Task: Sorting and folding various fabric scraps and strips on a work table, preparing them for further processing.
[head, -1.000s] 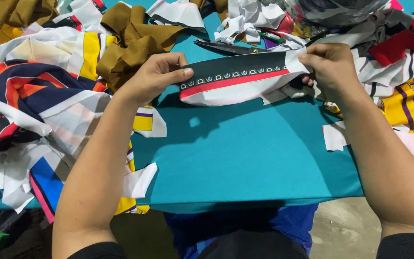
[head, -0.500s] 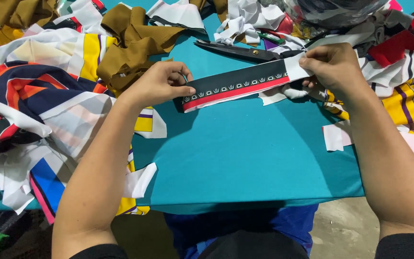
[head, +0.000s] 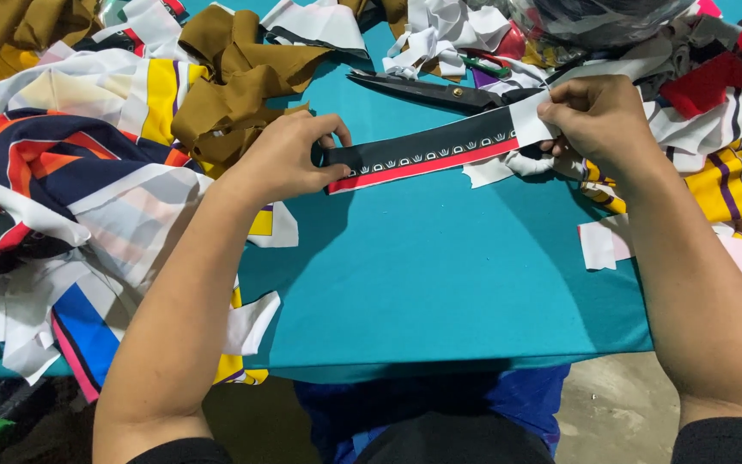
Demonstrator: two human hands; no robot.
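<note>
A long fabric strip (head: 427, 153), black with a row of small white marks and a red edge, is stretched taut just above the teal table (head: 440, 292). My left hand (head: 285, 159) pinches its left end. My right hand (head: 599, 116) grips its right end, where the strip turns white. Black scissors (head: 431, 90) lie on the table just behind the strip, blades pointing left.
Heaps of fabric scraps ring the table: striped white, yellow, navy and orange cloth (head: 70, 163) at left, mustard-brown cloth (head: 234, 77) at back left, red, yellow and white pieces (head: 723, 146) at right. A small white scrap (head: 599, 245) lies near my right forearm.
The strip has been folded narrower, its white underside now hidden, and pulled straight. Both hands moved slightly toward the far side of the table, uncovering the scissors.
</note>
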